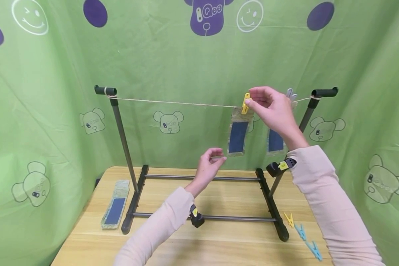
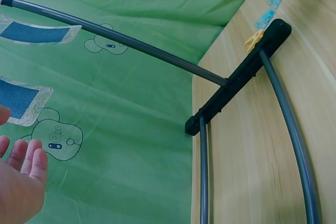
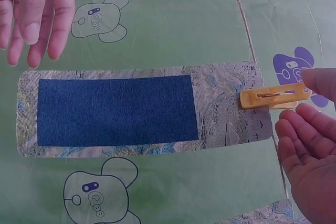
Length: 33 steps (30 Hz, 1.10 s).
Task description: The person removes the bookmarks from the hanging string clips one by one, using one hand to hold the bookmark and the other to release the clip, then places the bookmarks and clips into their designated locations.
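One strip (image 1: 238, 136) hangs downward, long axis near vertical; right hand (image 1: 273, 108) pinching yellow clip (image 1: 245, 104), left hand (image 1: 208, 166) relaxed

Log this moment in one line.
right grip: pinches yellow clip; left grip: empty, near hanging strip; clip: on strip's top, at string; table: loose strip

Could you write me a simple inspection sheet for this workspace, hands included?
Surface: wood-grain table bearing a dark frame.
Job's things: string across the frame; hanging strip with yellow clip; second strip beyond it.
Clutter: loose strip at left; spare yellow clip and two blue clips at right.
Hands: right hand pinches the clip on the string; left hand holds nothing.
Cables: nothing seen.
Surroundings: printed green curtain.
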Tool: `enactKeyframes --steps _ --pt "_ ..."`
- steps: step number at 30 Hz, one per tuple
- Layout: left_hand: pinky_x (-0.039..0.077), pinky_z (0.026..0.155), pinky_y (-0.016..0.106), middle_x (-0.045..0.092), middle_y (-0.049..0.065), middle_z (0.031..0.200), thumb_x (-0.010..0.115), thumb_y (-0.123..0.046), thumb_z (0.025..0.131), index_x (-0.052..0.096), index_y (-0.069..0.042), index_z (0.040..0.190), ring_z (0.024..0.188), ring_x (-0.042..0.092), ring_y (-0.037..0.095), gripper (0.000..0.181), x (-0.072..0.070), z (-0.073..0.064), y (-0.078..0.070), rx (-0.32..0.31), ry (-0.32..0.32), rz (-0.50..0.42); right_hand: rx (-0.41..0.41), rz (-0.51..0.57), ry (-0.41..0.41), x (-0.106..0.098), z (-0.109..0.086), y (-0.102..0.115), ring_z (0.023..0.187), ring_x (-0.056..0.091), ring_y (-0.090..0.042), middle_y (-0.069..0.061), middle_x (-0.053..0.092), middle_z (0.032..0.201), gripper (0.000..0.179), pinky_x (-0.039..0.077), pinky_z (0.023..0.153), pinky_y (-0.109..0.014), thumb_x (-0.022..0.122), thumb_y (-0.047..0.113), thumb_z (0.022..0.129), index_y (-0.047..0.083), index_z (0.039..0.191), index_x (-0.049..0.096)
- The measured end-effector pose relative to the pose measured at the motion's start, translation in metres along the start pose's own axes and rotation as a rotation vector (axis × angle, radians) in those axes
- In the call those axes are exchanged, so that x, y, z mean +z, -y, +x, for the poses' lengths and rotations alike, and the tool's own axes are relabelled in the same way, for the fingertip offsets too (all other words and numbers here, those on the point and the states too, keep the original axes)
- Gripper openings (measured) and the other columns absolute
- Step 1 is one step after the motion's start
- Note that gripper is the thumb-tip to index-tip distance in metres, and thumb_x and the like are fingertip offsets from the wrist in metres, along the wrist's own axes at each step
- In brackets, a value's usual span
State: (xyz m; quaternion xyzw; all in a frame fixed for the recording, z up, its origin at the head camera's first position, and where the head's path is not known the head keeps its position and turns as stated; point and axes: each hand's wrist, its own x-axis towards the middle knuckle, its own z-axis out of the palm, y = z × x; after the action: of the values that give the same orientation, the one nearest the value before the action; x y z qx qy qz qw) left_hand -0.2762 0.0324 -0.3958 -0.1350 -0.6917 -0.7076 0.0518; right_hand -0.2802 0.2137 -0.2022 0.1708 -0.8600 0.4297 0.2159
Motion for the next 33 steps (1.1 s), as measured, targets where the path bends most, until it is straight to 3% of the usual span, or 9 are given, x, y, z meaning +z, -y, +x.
enactKeyframes --steps 6,13,27,33 --pt "0.054 0.085 0.025 0.064 0.008 0.114 0.069 -0.009 0.089 0.060 -0.006 0.121 0.098 0.062 0.016 0.034 0.0032 0.0005 -0.0007 -0.003 0.011 0.009 -0.017 -0.003 -0.008 0.0036 0.0010 0.0010 0.107 0.059 -0.022 -0.013 0.062 0.122 0.046 0.049 0.094 -0.029 0.066 0.034 0.093 0.003 0.127 0.058" --pt "0.054 0.084 0.025 0.064 0.003 0.111 0.069 -0.008 0.089 0.059 -0.004 0.121 0.100 0.061 0.022 0.034 0.0052 -0.0002 -0.0009 0.010 0.019 0.013 -0.034 -0.005 -0.017 0.0064 0.0014 0.0006 0.104 0.060 -0.021 -0.014 0.063 0.118 0.042 0.050 0.093 -0.028 0.065 0.030 0.094 0.002 0.125 0.059" --pt "0.056 0.078 0.027 0.065 0.002 0.103 0.069 -0.009 0.089 0.062 -0.005 0.115 0.091 0.063 0.016 0.027 0.0063 -0.0013 -0.0013 -0.021 0.011 0.021 -0.053 -0.015 -0.066 0.0062 0.0015 -0.0012 0.095 0.061 -0.013 -0.015 0.065 0.113 0.039 0.051 0.087 -0.023 0.065 0.029 0.095 0.001 0.121 0.062" --pt "0.057 0.081 0.029 0.066 0.006 0.101 0.065 -0.005 0.091 0.061 -0.001 0.113 0.086 0.066 0.015 0.023 0.0062 -0.0010 -0.0010 -0.010 0.031 -0.030 -0.040 -0.028 -0.066 0.0059 0.0011 -0.0016 0.095 0.061 -0.014 -0.014 0.065 0.113 0.038 0.051 0.086 -0.023 0.065 0.029 0.095 0.002 0.121 0.062"
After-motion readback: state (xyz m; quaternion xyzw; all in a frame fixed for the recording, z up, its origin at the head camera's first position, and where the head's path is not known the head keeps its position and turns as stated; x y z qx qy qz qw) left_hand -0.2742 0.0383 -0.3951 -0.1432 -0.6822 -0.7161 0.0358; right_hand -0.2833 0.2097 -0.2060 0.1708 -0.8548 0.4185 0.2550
